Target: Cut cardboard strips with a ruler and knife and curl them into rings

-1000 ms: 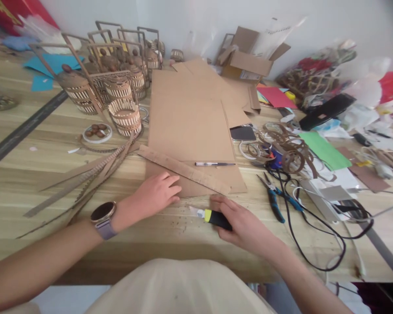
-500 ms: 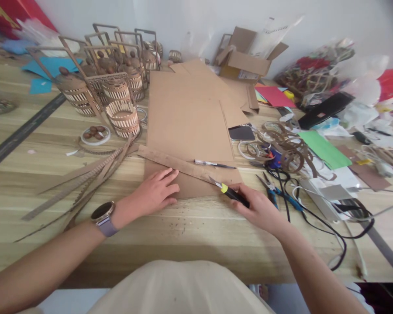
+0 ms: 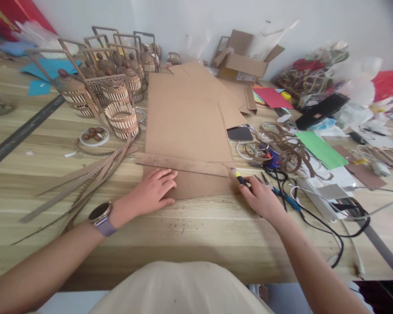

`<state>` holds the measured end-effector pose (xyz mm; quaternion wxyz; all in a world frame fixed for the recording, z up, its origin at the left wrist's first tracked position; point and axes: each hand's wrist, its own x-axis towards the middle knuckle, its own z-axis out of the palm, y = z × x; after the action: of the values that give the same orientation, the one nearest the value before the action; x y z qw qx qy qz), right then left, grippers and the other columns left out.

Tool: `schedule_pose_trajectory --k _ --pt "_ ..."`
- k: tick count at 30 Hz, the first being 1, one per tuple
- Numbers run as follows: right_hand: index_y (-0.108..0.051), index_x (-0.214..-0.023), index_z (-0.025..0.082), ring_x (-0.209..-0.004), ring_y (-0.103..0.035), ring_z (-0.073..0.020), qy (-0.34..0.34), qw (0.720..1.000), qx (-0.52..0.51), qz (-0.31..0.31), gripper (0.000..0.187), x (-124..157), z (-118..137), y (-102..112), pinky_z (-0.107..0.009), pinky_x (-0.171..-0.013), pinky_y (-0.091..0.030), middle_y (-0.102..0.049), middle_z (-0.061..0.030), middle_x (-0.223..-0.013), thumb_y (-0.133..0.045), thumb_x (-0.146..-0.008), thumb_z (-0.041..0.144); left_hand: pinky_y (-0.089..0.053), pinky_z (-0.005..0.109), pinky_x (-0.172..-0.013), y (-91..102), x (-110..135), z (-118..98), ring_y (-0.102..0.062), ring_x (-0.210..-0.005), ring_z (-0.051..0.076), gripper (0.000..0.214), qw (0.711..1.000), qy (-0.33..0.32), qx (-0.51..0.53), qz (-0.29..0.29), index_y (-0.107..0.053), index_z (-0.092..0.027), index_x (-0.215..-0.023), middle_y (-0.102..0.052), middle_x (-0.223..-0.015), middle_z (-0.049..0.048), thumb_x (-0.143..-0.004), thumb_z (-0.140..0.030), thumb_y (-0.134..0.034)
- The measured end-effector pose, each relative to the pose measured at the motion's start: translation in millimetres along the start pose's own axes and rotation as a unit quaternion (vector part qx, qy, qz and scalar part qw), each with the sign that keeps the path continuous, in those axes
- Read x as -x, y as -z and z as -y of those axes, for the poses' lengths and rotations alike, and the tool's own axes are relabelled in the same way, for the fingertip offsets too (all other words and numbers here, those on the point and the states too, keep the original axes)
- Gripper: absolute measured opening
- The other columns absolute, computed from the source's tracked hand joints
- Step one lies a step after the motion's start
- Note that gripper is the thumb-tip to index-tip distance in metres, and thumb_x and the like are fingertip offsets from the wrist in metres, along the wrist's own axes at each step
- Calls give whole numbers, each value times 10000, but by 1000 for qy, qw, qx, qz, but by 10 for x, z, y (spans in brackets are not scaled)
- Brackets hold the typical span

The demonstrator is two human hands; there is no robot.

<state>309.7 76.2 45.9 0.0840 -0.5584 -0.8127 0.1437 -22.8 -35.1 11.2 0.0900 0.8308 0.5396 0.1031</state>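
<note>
A brown flat strip (image 3: 183, 164) lies across a large sheet of cardboard (image 3: 186, 122), running almost level from left to right. My left hand (image 3: 153, 192) rests flat, fingers spread, on the cardboard's near left part. Its fingertips are at the strip's lower edge. My right hand (image 3: 258, 198) is closed around a black and yellow utility knife (image 3: 241, 178). The knife's blade end points up and left, close to the strip's right end; whether it touches is too small to tell.
Several small slatted lantern-like baskets (image 3: 121, 120) stand at the back left, near a dish of brown beads (image 3: 94, 134). Loose curved strips (image 3: 108, 170) lie left of the cardboard. Cut rings (image 3: 291, 159), pliers (image 3: 286, 198) and black cables (image 3: 330, 237) crowd the right side.
The strip has turned to lie more level, and the pen beside it no longer shows. My right hand with the knife has moved right and slightly away from me. My left hand has barely moved.
</note>
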Motion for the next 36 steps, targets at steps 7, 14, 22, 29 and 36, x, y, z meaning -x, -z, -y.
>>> schedule_pose_trajectory --k 7,14,22,29,36 --pt "-561 -971 225 -766 -680 -257 -7 999 -14 36 298 190 83 48 -340 -683 -470 -708 -76 -806 -394 -833 429 -360 513 -1106 91 117 70 -485 -1289 309 368 1000 -10 18 -9 -637 -171 -1114 -548 -1435 115 -878 -452 -662" --pt "-556 -845 224 -666 -629 -199 26 984 -125 126 305 243 206 302 -320 -643 -464 -660 -39 -704 -345 -893 440 -473 455 -990 57 148 6 -523 -1151 278 262 998 -20 17 -51 -617 -156 -1195 -637 -1255 113 -955 -253 -572" --pt "-462 -957 208 -519 -543 -92 -17 845 -407 346 426 251 483 89 -238 -475 -455 -612 5 -791 -446 -909 631 -434 540 -1037 -55 131 -220 -455 -1193 316 359 997 31 -9 -77 -574 -122 -1277 -541 -1288 171 -1002 -323 -460" --pt "-505 -1020 196 -627 -591 -125 111 849 -315 408 386 87 537 70 -268 -568 -511 -610 -18 -820 -456 -929 568 -427 499 -1051 -90 156 -141 -449 -1210 291 352 995 12 3 -96 -569 -174 -1293 -536 -1283 139 -1006 -337 -448" --pt "-576 -1199 234 -734 -663 -201 310 914 86 248 310 -42 848 94 -275 -597 -425 -722 -58 -903 -407 -976 367 -458 463 -969 9 -117 -194 -519 -1058 279 314 992 27 -60 -107 -680 -129 -1034 -619 -1064 131 -1013 -296 -416"
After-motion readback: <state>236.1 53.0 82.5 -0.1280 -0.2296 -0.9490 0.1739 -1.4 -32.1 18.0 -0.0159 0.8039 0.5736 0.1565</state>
